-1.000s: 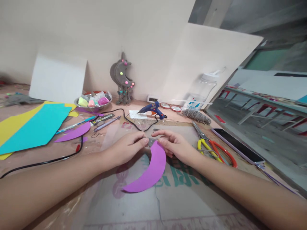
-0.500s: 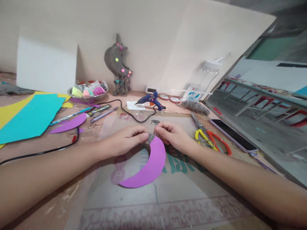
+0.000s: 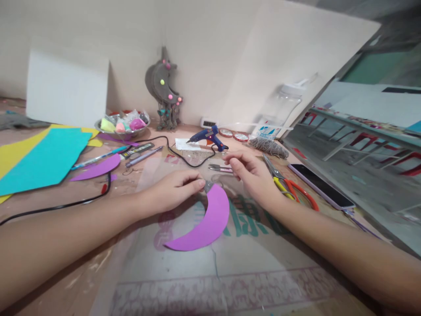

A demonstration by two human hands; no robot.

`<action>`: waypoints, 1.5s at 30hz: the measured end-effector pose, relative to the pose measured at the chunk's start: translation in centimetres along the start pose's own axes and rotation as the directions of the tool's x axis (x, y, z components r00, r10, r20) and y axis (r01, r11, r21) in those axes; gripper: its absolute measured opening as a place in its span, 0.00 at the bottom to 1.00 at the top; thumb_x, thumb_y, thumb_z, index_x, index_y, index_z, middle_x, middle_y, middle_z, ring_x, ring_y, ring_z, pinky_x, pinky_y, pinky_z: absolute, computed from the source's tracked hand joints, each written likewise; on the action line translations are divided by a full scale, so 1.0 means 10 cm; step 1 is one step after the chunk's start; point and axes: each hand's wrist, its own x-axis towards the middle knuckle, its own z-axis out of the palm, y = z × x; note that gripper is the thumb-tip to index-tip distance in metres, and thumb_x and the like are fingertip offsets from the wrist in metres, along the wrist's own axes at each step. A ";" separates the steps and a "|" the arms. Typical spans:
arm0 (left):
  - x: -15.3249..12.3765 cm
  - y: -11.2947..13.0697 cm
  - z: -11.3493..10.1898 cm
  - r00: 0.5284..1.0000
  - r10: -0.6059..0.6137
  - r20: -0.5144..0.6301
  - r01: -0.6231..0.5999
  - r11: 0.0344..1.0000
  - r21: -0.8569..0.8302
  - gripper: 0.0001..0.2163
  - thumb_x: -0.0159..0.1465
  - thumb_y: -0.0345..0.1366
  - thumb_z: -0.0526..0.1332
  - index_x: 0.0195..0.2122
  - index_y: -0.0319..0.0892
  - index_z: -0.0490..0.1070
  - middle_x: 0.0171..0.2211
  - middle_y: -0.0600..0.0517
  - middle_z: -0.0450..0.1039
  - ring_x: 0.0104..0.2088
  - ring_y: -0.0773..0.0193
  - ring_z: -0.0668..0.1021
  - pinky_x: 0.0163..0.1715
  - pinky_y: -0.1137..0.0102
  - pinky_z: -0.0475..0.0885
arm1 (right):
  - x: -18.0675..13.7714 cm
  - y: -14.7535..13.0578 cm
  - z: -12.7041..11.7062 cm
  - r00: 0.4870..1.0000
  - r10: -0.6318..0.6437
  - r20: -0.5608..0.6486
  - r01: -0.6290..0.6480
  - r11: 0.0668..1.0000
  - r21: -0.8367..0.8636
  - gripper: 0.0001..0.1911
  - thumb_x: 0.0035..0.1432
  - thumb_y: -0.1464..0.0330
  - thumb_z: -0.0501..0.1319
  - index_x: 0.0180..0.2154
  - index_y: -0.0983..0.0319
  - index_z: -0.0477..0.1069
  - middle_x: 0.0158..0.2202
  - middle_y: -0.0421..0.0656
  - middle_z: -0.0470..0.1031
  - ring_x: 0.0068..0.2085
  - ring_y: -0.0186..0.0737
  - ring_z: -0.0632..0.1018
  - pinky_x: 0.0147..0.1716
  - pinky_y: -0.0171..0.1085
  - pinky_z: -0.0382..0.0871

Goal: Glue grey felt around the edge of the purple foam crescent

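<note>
The left hand (image 3: pixel 179 188) pinches the purple crescent (image 3: pixel 215 216) by its gray tip; the right hand (image 3: pixel 255 177) overlaps the snips (image 3: pixel 219 168), its grip impossible to tell.

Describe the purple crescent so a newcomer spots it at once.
On the table, find the translucent sheet with green lettering. Over it, at the left hand, is the purple crescent. Its gray tip and hollowed inner edge distinguish it from the purple piece farther left.
</note>
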 end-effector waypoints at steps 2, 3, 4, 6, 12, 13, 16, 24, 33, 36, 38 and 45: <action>0.00 0.00 0.00 1.000 0.018 -0.005 -0.018 1.000 0.024 0.13 0.65 0.40 0.49 0.26 0.40 0.62 0.24 0.57 0.61 0.26 0.68 0.67 0.28 0.73 0.61 | -0.03 -0.01 0.01 0.998 -0.050 0.041 0.053 0.995 -0.081 0.11 0.60 0.62 0.55 0.38 0.62 0.70 0.36 0.43 0.71 0.36 0.36 0.71 0.37 0.36 0.65; 0.01 -0.01 0.00 1.000 0.029 -0.008 -0.029 0.999 0.039 0.13 0.65 0.40 0.49 0.25 0.40 0.62 0.23 0.57 0.61 0.26 0.68 0.66 0.27 0.73 0.60 | -0.05 -0.02 0.03 0.993 -0.084 0.082 0.093 0.989 -0.117 0.10 0.60 0.63 0.55 0.38 0.62 0.70 0.37 0.44 0.72 0.38 0.37 0.71 0.40 0.37 0.65; 0.01 -0.02 0.01 0.999 0.043 -0.010 -0.043 0.997 0.057 0.13 0.65 0.40 0.49 0.25 0.40 0.62 0.23 0.57 0.61 0.26 0.68 0.66 0.27 0.73 0.60 | -0.07 -0.03 0.04 0.984 -0.121 0.128 0.139 0.980 -0.144 0.10 0.60 0.63 0.56 0.39 0.62 0.70 0.38 0.44 0.72 0.40 0.39 0.72 0.42 0.39 0.65; 0.00 -0.03 0.01 0.997 0.079 0.004 -0.079 0.993 0.092 0.13 0.65 0.40 0.49 0.26 0.40 0.63 0.24 0.56 0.63 0.27 0.68 0.68 0.28 0.73 0.60 | -0.10 -0.04 0.08 0.957 -0.188 0.221 0.228 0.958 -0.172 0.10 0.59 0.63 0.58 0.40 0.61 0.70 0.41 0.45 0.71 0.45 0.41 0.72 0.47 0.42 0.64; 0.00 -0.05 0.01 0.984 0.179 0.014 -0.179 0.973 0.145 0.12 0.66 0.38 0.50 0.27 0.40 0.65 0.24 0.56 0.65 0.26 0.69 0.67 0.28 0.73 0.61 | -0.13 0.00 0.13 0.907 -0.256 0.333 0.330 0.925 -0.189 0.11 0.55 0.62 0.62 0.38 0.61 0.69 0.42 0.46 0.71 0.46 0.42 0.72 0.48 0.44 0.65; 0.01 -0.05 0.01 0.983 0.185 0.016 -0.185 0.971 0.150 0.12 0.66 0.38 0.50 0.27 0.40 0.65 0.25 0.56 0.65 0.26 0.69 0.67 0.28 0.73 0.61 | -0.13 0.01 0.14 0.906 -0.256 0.338 0.332 0.924 -0.191 0.11 0.55 0.62 0.63 0.38 0.61 0.69 0.42 0.46 0.71 0.46 0.42 0.72 0.48 0.44 0.65; 0.01 -0.05 0.02 0.981 0.189 0.031 -0.192 0.966 0.173 0.12 0.65 0.37 0.50 0.27 0.39 0.65 0.24 0.56 0.66 0.26 0.69 0.68 0.28 0.73 0.61 | -0.13 0.01 0.15 0.893 -0.260 0.367 0.348 0.917 -0.198 0.10 0.55 0.63 0.62 0.37 0.61 0.69 0.41 0.46 0.71 0.45 0.42 0.72 0.46 0.44 0.65; 0.00 -0.05 0.02 0.972 0.230 0.053 -0.236 0.954 0.184 0.10 0.64 0.35 0.51 0.28 0.40 0.67 0.24 0.56 0.67 0.27 0.68 0.69 0.28 0.73 0.62 | -0.15 -0.03 0.16 0.875 -0.296 0.383 0.378 0.912 -0.157 0.05 0.59 0.67 0.58 0.33 0.62 0.70 0.38 0.45 0.72 0.42 0.39 0.73 0.46 0.43 0.66; 0.00 -0.05 0.02 0.986 0.153 0.062 -0.164 0.959 0.232 0.14 0.66 0.39 0.49 0.27 0.39 0.65 0.24 0.56 0.65 0.27 0.67 0.69 0.28 0.72 0.61 | -0.08 0.01 0.10 0.991 -0.038 0.126 0.044 0.998 -0.048 0.15 0.65 0.64 0.48 0.38 0.61 0.71 0.37 0.43 0.75 0.42 0.38 0.75 0.44 0.39 0.67; 0.00 -0.06 0.02 0.990 0.134 0.049 -0.141 0.964 0.224 0.14 0.66 0.40 0.49 0.26 0.40 0.64 0.24 0.56 0.65 0.27 0.68 0.69 0.28 0.72 0.61 | -0.07 0.03 0.09 0.998 -0.029 0.055 0.028 1.000 0.013 0.14 0.64 0.61 0.50 0.38 0.61 0.69 0.38 0.43 0.74 0.42 0.37 0.75 0.44 0.38 0.68; 0.00 -0.06 0.02 0.990 0.134 0.039 -0.140 0.967 0.213 0.13 0.66 0.39 0.50 0.26 0.40 0.64 0.24 0.56 0.65 0.27 0.68 0.69 0.28 0.73 0.61 | -0.09 0.02 0.10 0.988 -0.099 0.115 0.101 0.995 -0.012 0.11 0.61 0.61 0.55 0.38 0.62 0.69 0.38 0.43 0.73 0.42 0.38 0.74 0.45 0.39 0.67; 0.00 -0.03 0.02 0.993 0.105 0.045 -0.112 0.972 0.205 0.13 0.66 0.39 0.50 0.26 0.40 0.64 0.24 0.56 0.65 0.27 0.68 0.69 0.28 0.72 0.61 | -0.03 -0.04 0.00 0.956 -0.257 0.143 0.279 0.945 -0.168 0.11 0.64 0.65 0.51 0.39 0.60 0.71 0.39 0.44 0.73 0.44 0.39 0.74 0.47 0.42 0.66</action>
